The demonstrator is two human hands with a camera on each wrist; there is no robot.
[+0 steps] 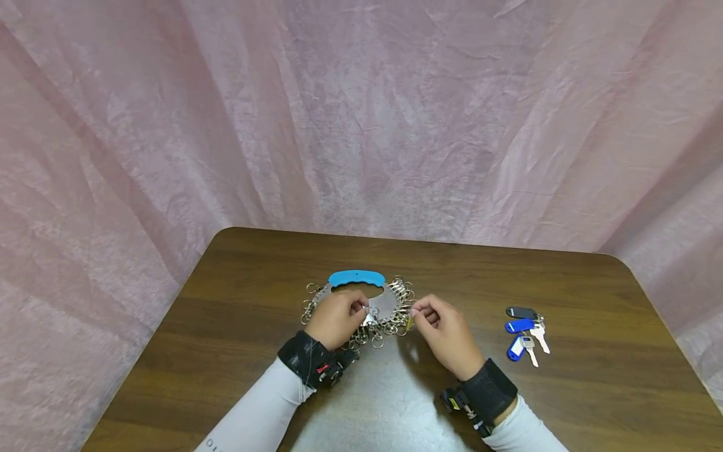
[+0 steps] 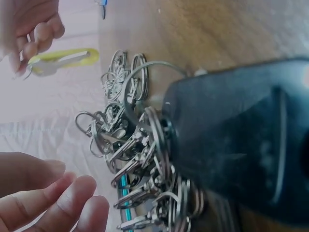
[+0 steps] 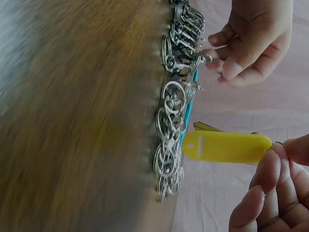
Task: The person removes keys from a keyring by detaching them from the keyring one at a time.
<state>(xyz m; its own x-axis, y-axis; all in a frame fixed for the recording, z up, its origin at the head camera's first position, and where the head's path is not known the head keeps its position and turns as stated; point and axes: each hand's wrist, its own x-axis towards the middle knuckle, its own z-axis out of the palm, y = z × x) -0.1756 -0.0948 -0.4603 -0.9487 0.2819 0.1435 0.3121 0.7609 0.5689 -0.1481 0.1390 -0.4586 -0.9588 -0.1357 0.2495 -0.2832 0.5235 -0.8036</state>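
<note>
A grey metal key-ring holder [image 1: 385,304] with a blue handle [image 1: 357,277] lies on the table, many snap clips and split rings [image 3: 173,96] hanging round its edge. My right hand [image 1: 446,333] pinches the small ring of a yellow key tag [image 3: 227,147] at the holder's right side. A silver key [image 2: 65,61] hangs along that tag. Over the holder's left part is my left hand [image 1: 337,317], fingers loosely bent. In the left wrist view its fingertips [image 2: 79,191] show nothing between them and sit apart from the clips.
On the right of the wooden table [image 1: 593,314] lie a black key tag [image 1: 521,312], two blue key tags [image 1: 519,326] and silver keys [image 1: 530,348]. Pink curtain [image 1: 395,125] hangs behind the table. A blurred dark object [image 2: 236,130] covers much of the left wrist view.
</note>
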